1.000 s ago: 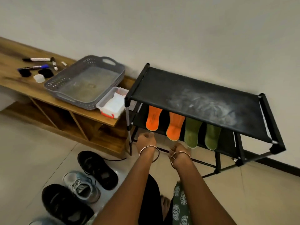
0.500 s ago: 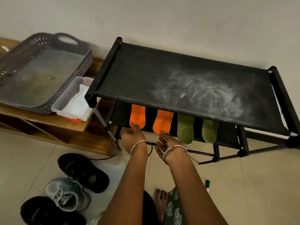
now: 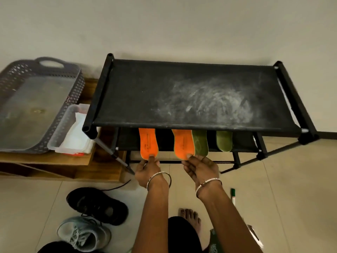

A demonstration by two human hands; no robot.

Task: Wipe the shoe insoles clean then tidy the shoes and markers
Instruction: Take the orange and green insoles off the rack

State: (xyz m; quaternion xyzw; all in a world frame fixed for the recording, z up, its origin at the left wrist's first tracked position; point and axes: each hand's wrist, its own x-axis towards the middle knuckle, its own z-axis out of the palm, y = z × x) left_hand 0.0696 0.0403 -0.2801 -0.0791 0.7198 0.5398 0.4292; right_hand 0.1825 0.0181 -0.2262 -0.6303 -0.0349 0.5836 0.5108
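Now, left grip [image 3: 146, 171]: pinching the left orange insole [image 3: 148, 143] at its heel.
Right grip [image 3: 201, 170]: pinching the right orange insole [image 3: 183, 143] at its heel.
Change: both just reached up to them; you can likely pull them out and wipe.

The pinched insoles [image 3: 148, 143] look matt, smooth foam. Above the grip, the rack [image 3: 145, 92] is matt black cloth, dust-smeared. Left of it, a perforated plastic basket [image 3: 11, 73] on a grained wood bench [image 3: 73, 158].

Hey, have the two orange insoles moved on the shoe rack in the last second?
Yes. The orange insoles have slid forward, now overhanging the lower shelf of the shoe rack beyond the green insoles.
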